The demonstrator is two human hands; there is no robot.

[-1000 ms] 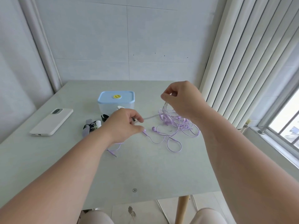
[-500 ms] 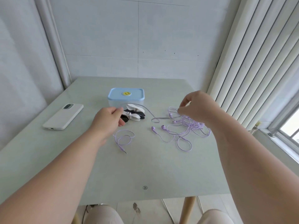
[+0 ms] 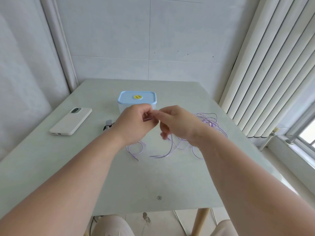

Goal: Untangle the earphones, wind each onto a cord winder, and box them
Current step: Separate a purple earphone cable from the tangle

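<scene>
**Two hands on one strand of the earphones point(image 3: 210, 123), just in front of the box point(image 3: 137, 99)**

The left hand point(image 3: 133, 125) is raised above the tabletop point(image 3: 153, 181). Its fingers point(image 3: 146, 113) are curled and pinch a purple strand, which shows as a short stretch between the two hands. The right hand point(image 3: 180, 124) comes in close against the left. Its fingers point(image 3: 164, 132) are blurred, so it cannot be told whether they grasp the strand or only touch it.

Most of the earphones lie in a loose tangle on the tabletop, behind and to the right of the right hand. Further loops trail below both hands, and one ends in a plug point(image 3: 136, 158) near the left wrist. The box stands just behind the hands with its blue lid on. The cord winders point(image 3: 108, 125) show beside the left hand, largely hidden by it, and a phone point(image 3: 71, 120) lies further left.

The step appears to be freeing one earphone from the tangle; nothing is yet wound or boxed.

Possible faults from here:
- A firm pull while the strand crosses other loops would draw the crossings into a tight knot.
- Lifting could drag the whole tangle toward the right edge of the tabletop.
- The thin cord could slip out of a light pinch.
- The plug could catch in a loop as it follows the strand.
</scene>
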